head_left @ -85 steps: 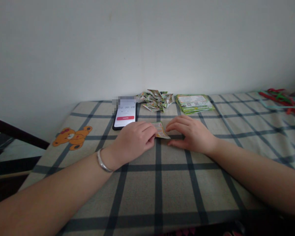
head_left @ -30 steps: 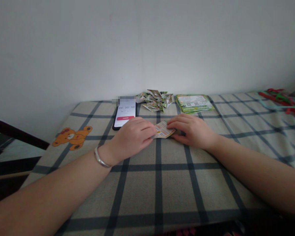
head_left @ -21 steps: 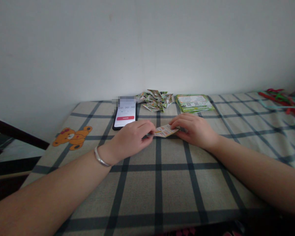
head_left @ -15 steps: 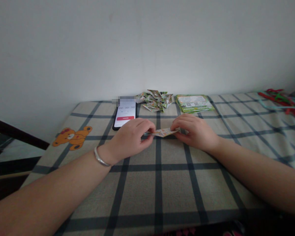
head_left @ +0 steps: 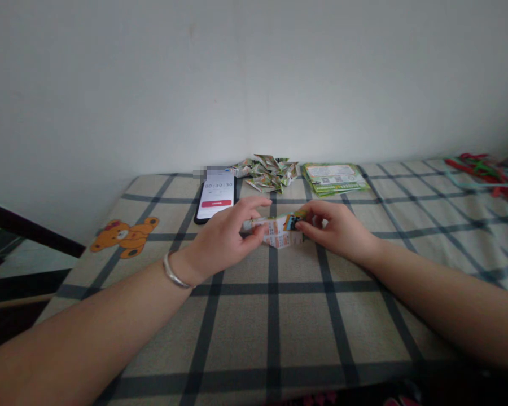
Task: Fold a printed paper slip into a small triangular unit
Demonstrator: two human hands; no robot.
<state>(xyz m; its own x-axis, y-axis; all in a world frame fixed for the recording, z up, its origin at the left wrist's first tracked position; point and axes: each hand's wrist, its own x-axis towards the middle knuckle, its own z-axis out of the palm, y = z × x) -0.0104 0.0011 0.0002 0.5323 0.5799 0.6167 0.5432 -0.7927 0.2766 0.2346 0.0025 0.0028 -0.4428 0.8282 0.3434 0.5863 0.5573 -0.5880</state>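
Between my hands is a partly folded printed paper, white with orange print and a blue and yellow patch at its right end. My left hand, with a silver bangle at the wrist, has its thumb over the paper's left end while its index finger is lifted and stretched out. The right end is pinched between the thumb and fingers of my right hand. Just beyond, against the wall, lies a pile of folded paper pieces. A stack of green printed sheets is to the right of that pile.
A phone showing a running timer lies left of the pile. The checked tablecloth carries a bear picture at left. Red, green and pale blue strips lie at the far right. A wall borders the table's back.
The paper has opened out and tilted, so more of its print and a blue and yellow patch show. My left index finger has lifted off it.
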